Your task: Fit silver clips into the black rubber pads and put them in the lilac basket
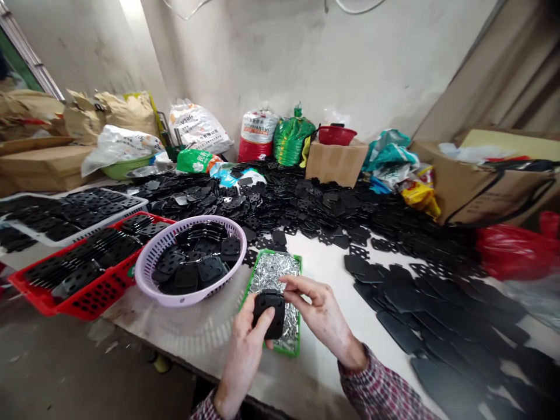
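Note:
My left hand (245, 344) grips a small black plastic plate (270, 313) with holes, held over a green tray (296, 303) full of small silvery metal pins. My right hand (321, 312) is beside it, fingers pinched at the plate's top right edge; what they pinch is too small to make out. Left of the tray stands a lilac round basket (151, 271) holding several black plates.
A red crate (83, 300) and a white crate (131, 205) at left hold rows of black plates. A big heap of loose black plates (306, 201) covers the table's back and right. Bags, a cardboard box (335, 163) and sacks line the wall. The table's near edge drops to the floor.

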`<action>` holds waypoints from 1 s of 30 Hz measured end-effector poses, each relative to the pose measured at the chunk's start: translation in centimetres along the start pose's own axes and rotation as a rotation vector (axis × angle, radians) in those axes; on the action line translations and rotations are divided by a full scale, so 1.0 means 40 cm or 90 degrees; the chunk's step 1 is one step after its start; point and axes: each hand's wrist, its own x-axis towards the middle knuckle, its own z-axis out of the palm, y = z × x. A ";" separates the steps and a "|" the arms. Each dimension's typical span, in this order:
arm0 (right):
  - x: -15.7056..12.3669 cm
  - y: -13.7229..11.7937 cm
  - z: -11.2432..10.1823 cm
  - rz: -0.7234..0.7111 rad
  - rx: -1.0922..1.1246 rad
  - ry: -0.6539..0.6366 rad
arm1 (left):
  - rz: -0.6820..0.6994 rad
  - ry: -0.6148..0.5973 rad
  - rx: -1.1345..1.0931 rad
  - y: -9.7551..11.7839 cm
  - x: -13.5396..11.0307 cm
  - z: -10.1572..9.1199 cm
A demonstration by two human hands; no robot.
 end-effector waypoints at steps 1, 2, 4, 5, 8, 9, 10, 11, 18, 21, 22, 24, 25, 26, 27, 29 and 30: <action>-0.004 -0.004 0.000 -0.029 -0.049 0.000 | -0.006 0.006 0.001 0.000 -0.001 0.000; -0.007 -0.009 0.000 -0.055 -0.091 -0.005 | -0.011 0.011 -0.002 0.001 -0.002 -0.001; -0.012 -0.021 -0.002 -0.085 -0.138 -0.023 | -0.012 0.000 -0.024 0.001 -0.004 -0.002; -0.014 -0.026 -0.002 -0.089 -0.148 -0.032 | -0.011 -0.017 -0.042 0.002 -0.005 -0.003; -0.015 -0.036 -0.005 -0.075 -0.147 -0.040 | -0.008 -0.060 -0.088 0.001 -0.005 -0.005; -0.015 -0.038 -0.006 -0.065 -0.142 -0.042 | -0.009 -0.064 -0.095 0.001 -0.005 -0.006; -0.015 -0.039 -0.007 -0.057 -0.139 -0.045 | -0.010 -0.065 -0.096 0.001 -0.005 -0.006; -0.016 -0.040 -0.007 -0.052 -0.138 -0.047 | -0.009 -0.064 -0.092 0.002 -0.006 -0.007; -0.024 -0.058 -0.006 -0.111 -0.230 -0.058 | -0.015 -0.010 -0.024 0.009 -0.012 -0.012; -0.020 -0.061 -0.002 -0.052 -0.100 -0.046 | -0.026 -0.064 -0.114 0.012 -0.014 -0.012; -0.019 -0.060 0.000 -0.017 -0.034 -0.037 | -0.034 -0.081 -0.159 0.014 -0.015 -0.012; -0.018 -0.058 0.009 0.035 0.056 -0.009 | -0.044 -0.083 -0.222 0.019 -0.016 -0.011; -0.019 -0.056 0.015 0.044 0.070 0.008 | -0.043 -0.073 -0.233 0.021 -0.016 -0.011; -0.021 -0.055 0.022 0.040 0.066 0.029 | -0.040 -0.061 -0.233 0.023 -0.016 -0.011; -0.024 -0.054 0.031 0.026 0.053 0.049 | -0.036 -0.049 -0.228 0.024 -0.016 -0.011; -0.030 -0.055 0.047 -0.017 0.039 0.081 | -0.026 -0.031 -0.205 0.025 -0.017 -0.013; -0.032 -0.055 0.054 -0.037 0.041 0.093 | -0.021 -0.020 -0.187 0.024 -0.018 -0.014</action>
